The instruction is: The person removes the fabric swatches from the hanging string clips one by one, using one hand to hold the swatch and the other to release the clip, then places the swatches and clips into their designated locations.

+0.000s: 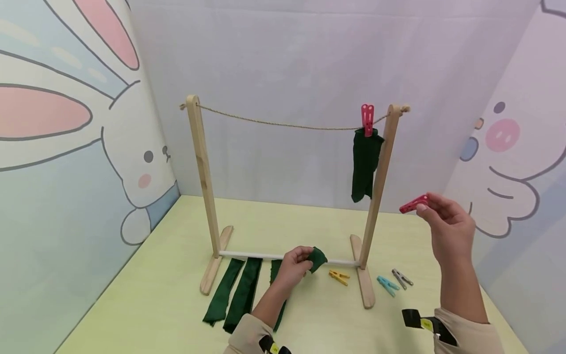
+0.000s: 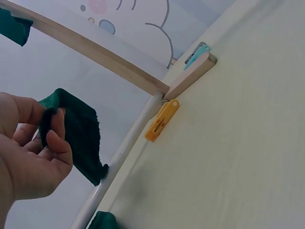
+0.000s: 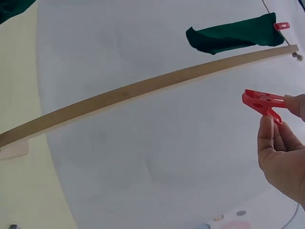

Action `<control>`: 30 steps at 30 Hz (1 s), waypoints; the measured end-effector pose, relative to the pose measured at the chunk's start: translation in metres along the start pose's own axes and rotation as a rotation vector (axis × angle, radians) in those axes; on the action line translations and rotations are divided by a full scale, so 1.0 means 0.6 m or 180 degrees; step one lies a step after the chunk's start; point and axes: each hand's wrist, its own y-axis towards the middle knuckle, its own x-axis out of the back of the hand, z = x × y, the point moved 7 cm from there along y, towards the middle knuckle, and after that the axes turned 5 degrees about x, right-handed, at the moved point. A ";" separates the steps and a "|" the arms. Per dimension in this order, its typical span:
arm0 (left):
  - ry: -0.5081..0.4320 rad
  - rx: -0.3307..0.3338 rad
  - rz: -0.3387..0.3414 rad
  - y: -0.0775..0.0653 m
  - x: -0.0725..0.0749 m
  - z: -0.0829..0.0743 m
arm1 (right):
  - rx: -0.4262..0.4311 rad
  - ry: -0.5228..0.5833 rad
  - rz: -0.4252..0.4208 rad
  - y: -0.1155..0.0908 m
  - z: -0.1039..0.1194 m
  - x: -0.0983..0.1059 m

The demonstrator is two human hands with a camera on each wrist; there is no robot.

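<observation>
My left hand [image 1: 292, 268] pinches a dark green cloth strip [image 2: 81, 136] above the white crossbar of a wooden stand; part of it hides behind the fingers. On the right, my right hand [image 1: 452, 228] holds a red clothespin [image 3: 262, 101] between thumb and fingers, raised off the table. A red clothespin [image 1: 367, 119] clips another green cloth [image 1: 366, 164] onto the rope [image 1: 283, 124], close to the right post [image 1: 382, 182]. Beneath and beside my left arm, several green cloth strips [image 1: 243, 295] lie on the table, one partly covered by the forearm.
A yellow clothespin [image 1: 339, 277] lies left of the stand's right foot [image 1: 363, 275]. Right of that foot are a blue clothespin [image 1: 387, 285] and a grey one [image 1: 402, 278]. The left post [image 1: 203, 177] stands beyond the strips. Printed panels flank the table [image 1: 146, 305].
</observation>
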 end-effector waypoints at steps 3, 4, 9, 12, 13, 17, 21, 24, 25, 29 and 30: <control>0.0122 0.0039 -0.0099 -0.008 0.001 0.011 | -0.0160 0.0095 -0.0077 -0.007 -0.021 0.023; 0.0157 0.0040 -0.0120 -0.011 0.001 0.013 | -0.0198 0.0117 -0.0100 -0.010 -0.027 0.031; 0.0271 0.0088 -0.0169 -0.027 0.002 0.025 | -0.0387 0.0098 -0.0128 -0.022 -0.062 0.067; 0.0302 0.0108 -0.0210 -0.037 0.007 0.032 | -0.0535 0.0077 -0.0125 -0.028 -0.088 0.090; 0.0301 0.0111 -0.0218 -0.040 0.008 0.035 | -0.0580 0.0076 -0.0126 -0.030 -0.097 0.099; 0.0242 0.0192 -0.0256 -0.053 0.018 0.049 | -0.0742 -0.0003 -0.0139 -0.033 -0.141 0.147; 0.0160 0.0336 -0.0296 -0.063 0.026 0.063 | -0.0848 -0.0259 -0.0190 -0.028 -0.197 0.216; 0.0107 0.0437 -0.0301 -0.071 0.031 0.070 | -0.0947 -0.0382 -0.0193 -0.027 -0.232 0.256; 0.0099 0.0467 -0.0292 -0.073 0.033 0.071 | -0.0984 -0.0364 -0.0182 -0.029 -0.238 0.262; 0.0144 0.0617 -0.0249 -0.080 0.039 0.075 | -0.1164 -0.0145 -0.0094 -0.042 -0.232 0.251; 0.0146 0.0648 -0.0244 -0.081 0.041 0.076 | -0.1200 -0.0059 -0.0075 -0.046 -0.229 0.247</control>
